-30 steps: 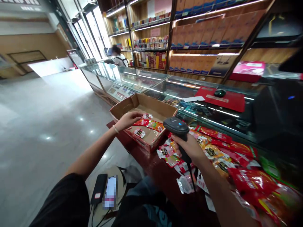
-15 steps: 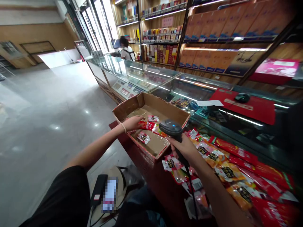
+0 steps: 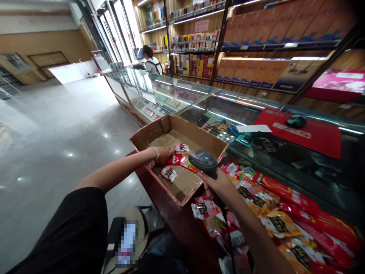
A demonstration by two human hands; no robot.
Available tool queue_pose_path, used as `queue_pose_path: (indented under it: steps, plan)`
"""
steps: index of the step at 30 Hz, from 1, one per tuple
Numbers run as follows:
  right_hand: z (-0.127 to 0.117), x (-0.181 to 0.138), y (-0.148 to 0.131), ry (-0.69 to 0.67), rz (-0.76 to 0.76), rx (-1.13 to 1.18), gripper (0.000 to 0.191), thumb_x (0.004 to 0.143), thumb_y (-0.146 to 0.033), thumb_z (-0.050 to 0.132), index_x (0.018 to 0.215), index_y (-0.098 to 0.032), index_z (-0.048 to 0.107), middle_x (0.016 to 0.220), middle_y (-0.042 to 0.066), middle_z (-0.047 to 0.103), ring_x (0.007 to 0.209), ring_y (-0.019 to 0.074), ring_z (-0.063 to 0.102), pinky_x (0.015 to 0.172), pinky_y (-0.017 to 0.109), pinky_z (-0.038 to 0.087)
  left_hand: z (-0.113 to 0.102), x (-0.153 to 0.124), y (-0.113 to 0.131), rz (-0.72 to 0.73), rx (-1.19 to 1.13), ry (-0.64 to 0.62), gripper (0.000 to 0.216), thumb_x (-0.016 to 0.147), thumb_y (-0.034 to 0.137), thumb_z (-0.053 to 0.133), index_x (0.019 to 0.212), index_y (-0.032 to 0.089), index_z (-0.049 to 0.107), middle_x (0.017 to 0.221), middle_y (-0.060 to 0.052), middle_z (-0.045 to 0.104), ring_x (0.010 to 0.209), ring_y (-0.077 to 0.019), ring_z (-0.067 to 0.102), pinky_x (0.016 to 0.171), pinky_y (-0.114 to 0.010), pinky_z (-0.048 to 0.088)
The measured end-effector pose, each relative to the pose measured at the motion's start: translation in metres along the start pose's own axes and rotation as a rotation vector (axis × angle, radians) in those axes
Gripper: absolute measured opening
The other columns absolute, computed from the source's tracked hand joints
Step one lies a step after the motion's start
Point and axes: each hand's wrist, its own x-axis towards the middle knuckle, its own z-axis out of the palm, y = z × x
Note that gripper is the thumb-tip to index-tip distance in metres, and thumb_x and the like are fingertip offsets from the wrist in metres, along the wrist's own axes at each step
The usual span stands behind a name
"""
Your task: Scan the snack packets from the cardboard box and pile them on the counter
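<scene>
My right hand [image 3: 218, 182] is wrapped round the handle of a dark barcode scanner [image 3: 203, 160] with a small blue light on top. Its cable runs down below the hand. Inside a shallow cardboard box [image 3: 199, 137], my left hand [image 3: 164, 155] has its fingers curled over a red snack packet [image 3: 176, 159]; the fingertips are partly hidden. Close to that hand lie two small white-and-pink packets, one packet [image 3: 181, 147] behind it and another packet [image 3: 169, 174] nearer me. A packet with green and orange on it [image 3: 186, 163] sits beside the red one, just left of the scanner.
Many snack packets [image 3: 278, 222] are heaped right of the box, along the glass counter [image 3: 182, 91]. A red mat [image 3: 322, 140] with a mouse [image 3: 296, 121] lies on the glass. A phone [image 3: 127, 243] rests on a stool below. A person [image 3: 154, 62] sits farther back.
My left hand has moved down onto the red packet, its fingers now curled. The scanner stays in my right hand. The view has shifted slightly, with the box appearing a little lower.
</scene>
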Motion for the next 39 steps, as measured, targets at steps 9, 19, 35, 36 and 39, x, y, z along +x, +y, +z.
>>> queue_pose_path:
  steps: [9, 19, 35, 36, 39]
  plan:
    - [-0.002, -0.012, 0.001, 0.05, -0.046, 0.08, 0.045, 0.067, -0.057, 0.069, 0.082, -0.022, 0.044, 0.043, -0.01, 0.049, 0.027, 0.0112, 0.046, 0.027, 0.02, 0.035, -0.037, -0.032, 0.017, -0.307, -0.795, 0.24, 0.035, 0.078, 0.033, 0.056, 0.108, 0.016, 0.058, 0.073, -0.004, 0.067, 0.056, -0.0178, 0.061, 0.056, -0.027, 0.046]
    - [0.005, -0.061, -0.007, 0.211, -0.137, 0.077, 0.045, 0.072, -0.053, 0.067, 0.097, -0.024, 0.043, 0.047, -0.01, 0.051, 0.031, 0.0112, 0.048, 0.029, 0.019, 0.035, -0.055, -0.049, 0.071, 0.089, -1.86, 0.382, 0.024, 0.083, 0.024, 0.063, 0.101, 0.009, 0.061, 0.089, -0.013, 0.071, 0.074, -0.0187, 0.069, 0.068, -0.028, 0.056]
    - [-0.009, -0.12, 0.01, 0.26, -0.16, -0.024, 0.033, 0.077, -0.05, 0.066, 0.082, -0.022, 0.049, 0.046, -0.007, 0.053, 0.031, 0.0106, 0.049, 0.031, 0.021, 0.038, -0.056, -0.042, 0.162, 0.292, -1.799, 0.575, 0.038, 0.075, 0.034, 0.071, 0.106, 0.016, 0.06, 0.095, -0.008, 0.069, 0.076, -0.0154, 0.065, 0.069, -0.028, 0.053]
    - [-0.011, -0.126, 0.012, 0.277, -0.162, -0.007, 0.033, 0.076, -0.049, 0.066, 0.084, -0.022, 0.049, 0.046, -0.007, 0.053, 0.031, 0.0106, 0.048, 0.031, 0.021, 0.037, -0.056, -0.044, 0.165, 0.283, -1.782, 0.568, 0.038, 0.074, 0.034, 0.072, 0.105, 0.016, 0.059, 0.094, -0.007, 0.069, 0.073, -0.0146, 0.064, 0.068, -0.028, 0.053]
    - [-0.023, -0.144, 0.021, 0.371, -0.163, 0.045, 0.035, 0.074, -0.049, 0.069, 0.085, -0.023, 0.049, 0.046, -0.008, 0.053, 0.031, 0.0111, 0.047, 0.029, 0.021, 0.035, -0.052, -0.049, 0.181, 0.301, -1.682, 0.532, 0.041, 0.071, 0.034, 0.073, 0.105, 0.016, 0.059, 0.091, -0.005, 0.068, 0.07, -0.0139, 0.063, 0.068, -0.03, 0.053]
